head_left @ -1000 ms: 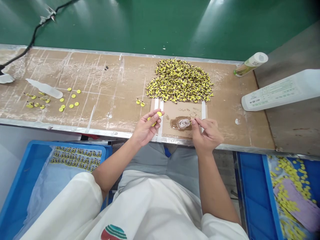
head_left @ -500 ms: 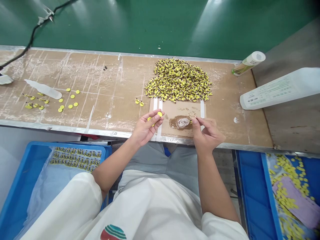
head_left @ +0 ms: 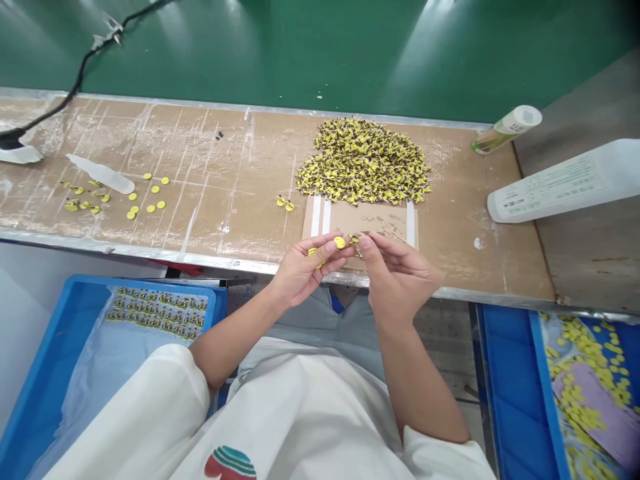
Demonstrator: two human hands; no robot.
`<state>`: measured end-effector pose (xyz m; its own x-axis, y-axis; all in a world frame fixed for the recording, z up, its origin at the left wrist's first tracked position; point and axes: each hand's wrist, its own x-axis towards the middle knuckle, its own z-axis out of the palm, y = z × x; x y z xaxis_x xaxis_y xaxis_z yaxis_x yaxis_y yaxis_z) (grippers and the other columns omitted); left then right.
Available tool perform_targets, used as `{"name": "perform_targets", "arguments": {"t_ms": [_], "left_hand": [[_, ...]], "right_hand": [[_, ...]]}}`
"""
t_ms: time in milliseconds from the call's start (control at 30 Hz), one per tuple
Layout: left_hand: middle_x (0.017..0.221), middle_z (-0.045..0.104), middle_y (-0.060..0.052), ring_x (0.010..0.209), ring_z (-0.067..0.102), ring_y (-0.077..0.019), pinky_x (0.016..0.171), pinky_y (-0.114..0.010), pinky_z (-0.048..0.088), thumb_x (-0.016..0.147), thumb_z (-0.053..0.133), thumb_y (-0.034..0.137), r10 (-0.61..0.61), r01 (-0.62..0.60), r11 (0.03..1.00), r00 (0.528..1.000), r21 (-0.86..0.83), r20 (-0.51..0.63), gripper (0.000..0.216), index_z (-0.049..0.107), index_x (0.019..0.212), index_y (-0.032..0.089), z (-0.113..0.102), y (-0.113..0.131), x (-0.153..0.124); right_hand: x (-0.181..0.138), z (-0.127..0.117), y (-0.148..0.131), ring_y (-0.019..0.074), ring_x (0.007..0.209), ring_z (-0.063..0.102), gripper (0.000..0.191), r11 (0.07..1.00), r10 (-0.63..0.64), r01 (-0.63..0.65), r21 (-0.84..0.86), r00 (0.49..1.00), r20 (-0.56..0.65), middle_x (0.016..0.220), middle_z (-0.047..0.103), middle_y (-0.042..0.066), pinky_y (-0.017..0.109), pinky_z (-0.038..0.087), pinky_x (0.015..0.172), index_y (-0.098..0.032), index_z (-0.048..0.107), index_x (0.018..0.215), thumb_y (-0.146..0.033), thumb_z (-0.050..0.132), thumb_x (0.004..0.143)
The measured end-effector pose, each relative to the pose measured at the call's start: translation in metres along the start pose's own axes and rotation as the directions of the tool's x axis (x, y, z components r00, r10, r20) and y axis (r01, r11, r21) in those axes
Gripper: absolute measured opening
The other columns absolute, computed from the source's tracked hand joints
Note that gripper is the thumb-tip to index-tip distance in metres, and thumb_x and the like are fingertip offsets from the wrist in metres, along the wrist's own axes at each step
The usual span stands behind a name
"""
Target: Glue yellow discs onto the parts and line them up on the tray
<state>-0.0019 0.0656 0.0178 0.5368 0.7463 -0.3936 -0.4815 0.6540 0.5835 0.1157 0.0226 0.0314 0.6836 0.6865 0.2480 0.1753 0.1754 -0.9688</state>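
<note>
1. The left hand (head_left: 303,270) pinches a yellow disc (head_left: 340,242) between thumb and fingertips. A second disc seems tucked behind it, though this is hard to tell.
2. The right hand (head_left: 397,270) grips a small piece (head_left: 355,240) and holds it against that disc, above the bench's near edge.
3. A slip here would likely drop either part off the edge, because both are tiny and barely held.
4. Just beyond are a taped cardboard pad (head_left: 365,217) and a pile of yellow-brown pieces (head_left: 363,160).
5. The print on the white bottle (head_left: 565,180) is too small to read, and the smock emblem (head_left: 230,463) shows no letters.
</note>
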Motion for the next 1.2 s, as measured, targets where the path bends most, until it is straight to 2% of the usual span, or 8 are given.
{"name": "perform_targets", "arguments": {"t_ms": [200, 467, 667, 867, 1200], "left_hand": [[0.105, 0.074, -0.006, 0.094, 0.071, -0.0163, 0.087, -0.024, 0.054, 0.076, 0.075, 0.022, 0.0, 0.001, 1.0, 1.0, -0.009, 0.029, 0.025, 0.074, 0.101, 0.018, -0.0004, 0.0003, -0.001], [0.103, 0.074, -0.007, 0.09, 0.071, -0.0137, 0.086, -0.021, 0.055, 0.077, 0.074, 0.021, -0.011, 0.012, 1.0, 0.999, -0.024, 0.037, 0.025, 0.074, 0.101, 0.016, -0.0016, 0.0002, -0.0015], [0.1, 0.075, -0.007, 0.087, 0.072, -0.0144, 0.086, -0.023, 0.055, 0.074, 0.076, 0.02, -0.023, 0.023, 0.999, 1.0, -0.043, 0.0, 0.025, 0.074, 0.099, 0.015, 0.0003, 0.0005, -0.0006], [0.102, 0.075, -0.007, 0.087, 0.072, -0.0137, 0.086, -0.022, 0.055, 0.075, 0.076, 0.021, -0.011, 0.012, 1.0, 0.999, -0.028, 0.034, 0.024, 0.075, 0.098, 0.016, -0.0012, 0.0, 0.0004], [0.101, 0.075, -0.007, 0.087, 0.072, -0.0146, 0.088, -0.025, 0.055, 0.072, 0.078, 0.022, -0.006, 0.006, 1.0, 1.0, -0.02, 0.004, 0.026, 0.075, 0.097, 0.016, -0.0027, -0.0012, 0.0004]], "right_hand": [[-0.0017, 0.0009, 0.0022, 0.0183, 0.069, 0.072, 0.016, 0.999, -0.033, 0.034, -0.028, 0.999, 0.031, 0.081, 0.075, 0.003, 0.032, 0.063, 0.068, -0.017, 0.075, 0.087, -0.025, 0.079, 0.073], [-0.003, -0.0004, 0.0021, 0.0188, 0.066, 0.072, 0.018, 0.998, -0.044, 0.045, -0.051, 0.999, 0.013, 0.08, 0.075, 0.003, 0.032, 0.063, 0.064, -0.018, 0.075, 0.086, -0.027, 0.08, 0.072], [-0.0036, -0.0006, 0.003, 0.0202, 0.066, 0.072, 0.019, 0.999, -0.02, 0.021, -0.034, 0.999, 0.031, 0.081, 0.075, 0.004, 0.035, 0.064, 0.066, -0.017, 0.075, 0.087, -0.028, 0.079, 0.072], [-0.0043, -0.0002, 0.0021, 0.0209, 0.068, 0.072, 0.018, 0.998, -0.034, 0.035, -0.048, 0.999, 0.029, 0.082, 0.075, 0.004, 0.037, 0.064, 0.069, -0.017, 0.075, 0.087, -0.027, 0.08, 0.072], [-0.0053, -0.0041, 0.0051, 0.0203, 0.07, 0.072, 0.018, 0.986, -0.117, 0.124, -0.111, 0.991, 0.062, 0.086, 0.076, 0.003, 0.035, 0.064, 0.069, -0.02, 0.076, 0.089, -0.021, 0.08, 0.071]]}}
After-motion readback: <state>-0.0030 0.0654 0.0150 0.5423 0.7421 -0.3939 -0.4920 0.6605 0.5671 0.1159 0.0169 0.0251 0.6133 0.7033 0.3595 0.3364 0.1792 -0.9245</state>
